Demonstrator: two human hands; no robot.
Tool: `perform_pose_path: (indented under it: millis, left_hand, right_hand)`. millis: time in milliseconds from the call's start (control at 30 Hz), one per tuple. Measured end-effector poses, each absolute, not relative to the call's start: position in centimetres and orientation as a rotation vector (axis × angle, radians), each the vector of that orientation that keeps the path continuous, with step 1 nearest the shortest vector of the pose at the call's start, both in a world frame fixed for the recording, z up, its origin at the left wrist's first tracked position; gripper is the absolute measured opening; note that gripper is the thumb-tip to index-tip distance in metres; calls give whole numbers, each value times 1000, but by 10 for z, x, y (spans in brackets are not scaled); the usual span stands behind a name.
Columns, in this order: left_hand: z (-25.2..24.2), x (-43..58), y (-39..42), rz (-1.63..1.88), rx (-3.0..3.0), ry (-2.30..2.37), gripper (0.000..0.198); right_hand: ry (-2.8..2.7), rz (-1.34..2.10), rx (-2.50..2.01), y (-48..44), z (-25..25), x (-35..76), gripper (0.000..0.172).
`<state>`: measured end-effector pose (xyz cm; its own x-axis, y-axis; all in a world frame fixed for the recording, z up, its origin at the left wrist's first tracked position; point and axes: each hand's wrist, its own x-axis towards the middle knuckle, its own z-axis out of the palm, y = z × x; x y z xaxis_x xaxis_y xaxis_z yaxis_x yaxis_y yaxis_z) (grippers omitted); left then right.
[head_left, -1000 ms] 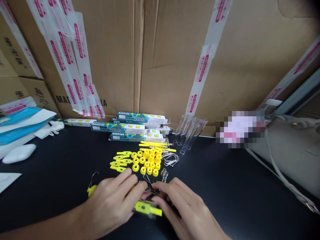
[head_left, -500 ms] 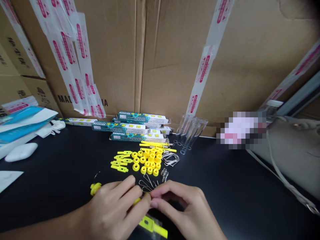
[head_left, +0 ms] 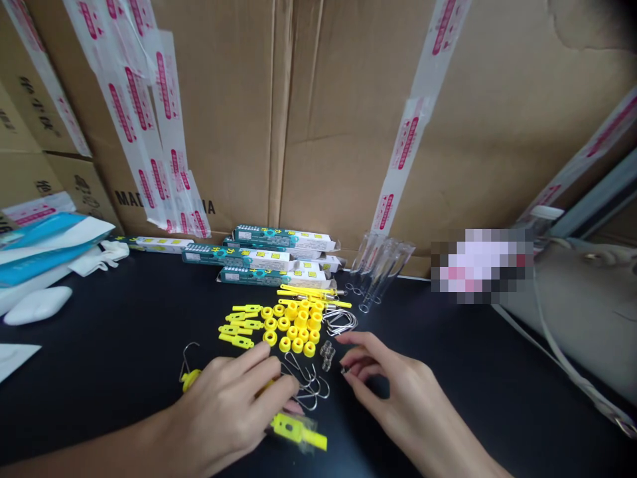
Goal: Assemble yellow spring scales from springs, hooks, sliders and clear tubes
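Note:
My left hand point(head_left: 233, 401) is wrapped round a clear-tubed spring scale. Its yellow flat end point(head_left: 298, 431) sticks out to the right, while a yellow cap point(head_left: 190, 380) with a wire hook point(head_left: 186, 355) shows on the left; the middle is hidden by my fingers. A small metal piece point(head_left: 344, 370) sits at the thumb tip of my right hand point(head_left: 393, 382), apparently pinched against a finger. Just left of that hand lies a cluster of small silvery metal parts point(head_left: 327, 356). Several wire hooks point(head_left: 309, 385) lie between the two hands.
Yellow rings and caps point(head_left: 301, 318), yellow flat pieces point(head_left: 239, 340), yellow rods point(head_left: 308, 290) and bent metal wires point(head_left: 341, 322) lie ahead. Behind stand printed boxes point(head_left: 276, 275) and clear tubes point(head_left: 383, 265) against cardboard point(head_left: 343, 146). A bag point(head_left: 587, 312) sits right, white items point(head_left: 37, 305) left.
My right hand has drawn away to the right from the left hand, and its fingers are wider apart. The spring scale has stayed in my left hand, tilting slightly.

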<state>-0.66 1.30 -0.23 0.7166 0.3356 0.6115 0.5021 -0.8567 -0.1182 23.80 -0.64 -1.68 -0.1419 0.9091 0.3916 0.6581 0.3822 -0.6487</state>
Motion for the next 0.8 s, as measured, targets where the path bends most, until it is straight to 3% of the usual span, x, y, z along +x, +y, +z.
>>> perform_pose_path:
  millis: [367, 800]
  left_hand:
    - [-11, -7, 16, -768, -2640, -751, 22]
    - [-6, -5, 16, -716, -2605, -811, 22]
  right_hand:
    - [-1886, 368, -1307, -3, -23, 234, 33]
    - [-1872, 422, -1294, 1, -23, 236, 28]
